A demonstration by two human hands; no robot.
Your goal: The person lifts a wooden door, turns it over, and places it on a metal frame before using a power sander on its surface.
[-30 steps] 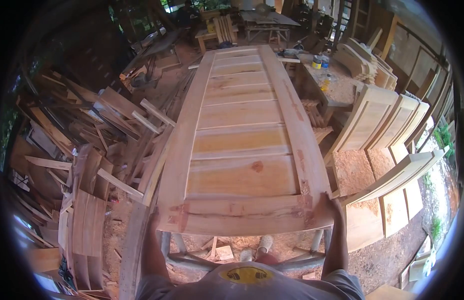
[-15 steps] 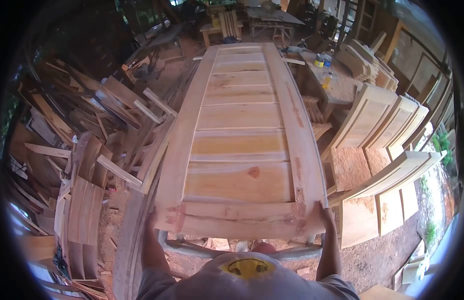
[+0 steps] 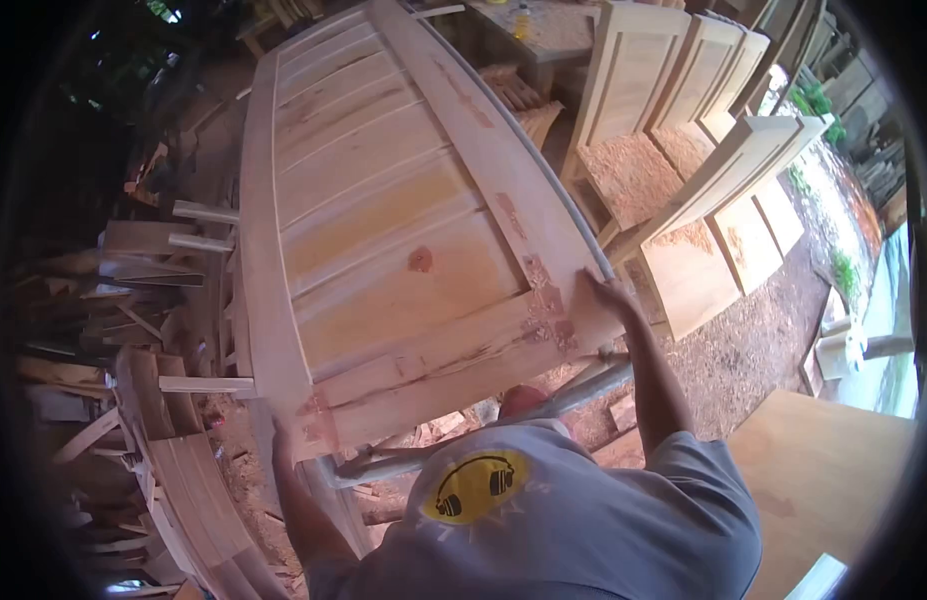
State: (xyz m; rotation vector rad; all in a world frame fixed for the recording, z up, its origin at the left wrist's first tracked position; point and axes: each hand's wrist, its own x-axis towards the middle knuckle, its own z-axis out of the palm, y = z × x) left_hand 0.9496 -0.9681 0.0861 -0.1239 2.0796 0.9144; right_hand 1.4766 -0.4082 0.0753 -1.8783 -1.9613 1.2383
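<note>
A large wooden panel door point(image 3: 383, 230) lies flat on a pole frame point(image 3: 573, 392) in front of me, with several inset panels and reddish filler patches near its close corners. My right hand point(image 3: 611, 292) is closed around the door's right edge close to the near corner. At the opposite near corner, my left hand point(image 3: 282, 436) grips the left edge; its fingers are blurred and partly hidden by the wood.
Seat-like wooden pieces with upright backs point(image 3: 631, 70) stand on the right, covered in sawdust. Scrap boards point(image 3: 83, 370) and curved wooden pieces point(image 3: 188, 480) crowd the left. A flat board point(image 3: 823, 480) lies at lower right, and a worktable point(image 3: 543, 35) stands behind.
My view has turned right and tilted, so the door now appears slanted and further left. Both hands stay at the same near corners of the door.
</note>
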